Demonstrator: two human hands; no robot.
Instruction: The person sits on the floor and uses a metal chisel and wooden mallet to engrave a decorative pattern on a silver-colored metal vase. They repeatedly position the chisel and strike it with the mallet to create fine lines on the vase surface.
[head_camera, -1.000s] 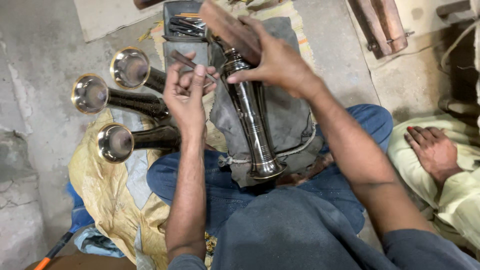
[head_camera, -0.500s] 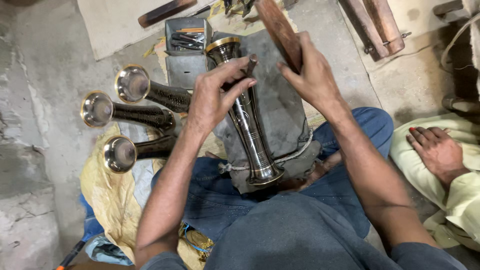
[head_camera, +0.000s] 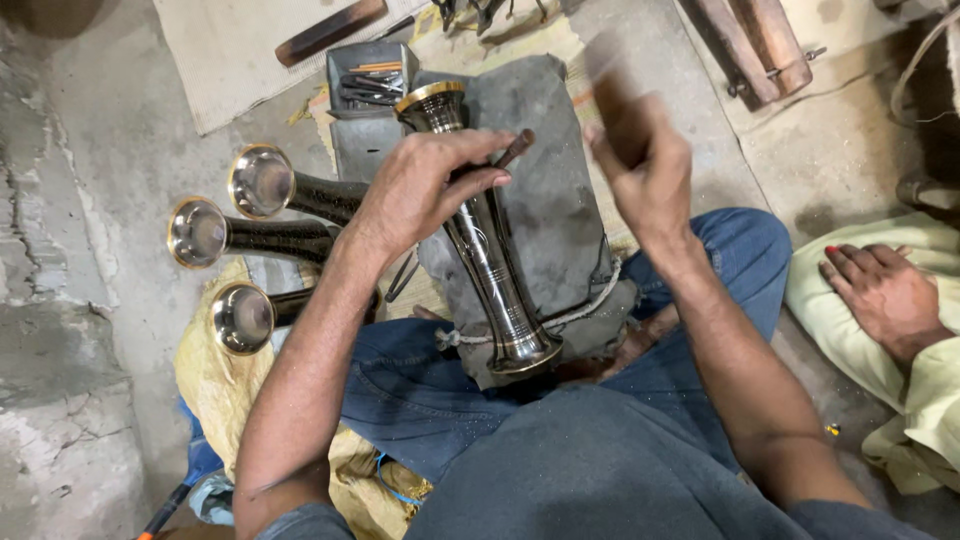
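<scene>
Closest in, the person sits on the floor in jeans with a grey cushion pad (head_camera: 560, 200) propped across the lap. A long polished metal horn (head_camera: 490, 255) lies lengthwise on that pad, one flared end at the near edge by the knees, the brass-rimmed end pointing away.

The left hand (head_camera: 425, 190) is clenched around a thin dark punch-like tool (head_camera: 512, 150) and rests right on the horn's upper half. The right hand (head_camera: 645, 175) is gripping a wooden block or mallet (head_camera: 612, 95), raised just beside the pad's right edge; it's blurred, so can't make out much more.

Off the pad's left edge, three more finished horns (head_camera: 250, 250) lie side by side, bells facing left, partly on a yellow cloth (head_camera: 215, 390). Tight there, but bare concrete floor (head_camera: 90, 150) opens up past them.

Further out, a small metal tray of tools (head_camera: 372, 80) touches the pad's far end, with a wooden bar (head_camera: 330, 30) on a pale mat behind it. On the right, another person's hand (head_camera: 880, 295) rests on a pale green knee, well apart.
</scene>
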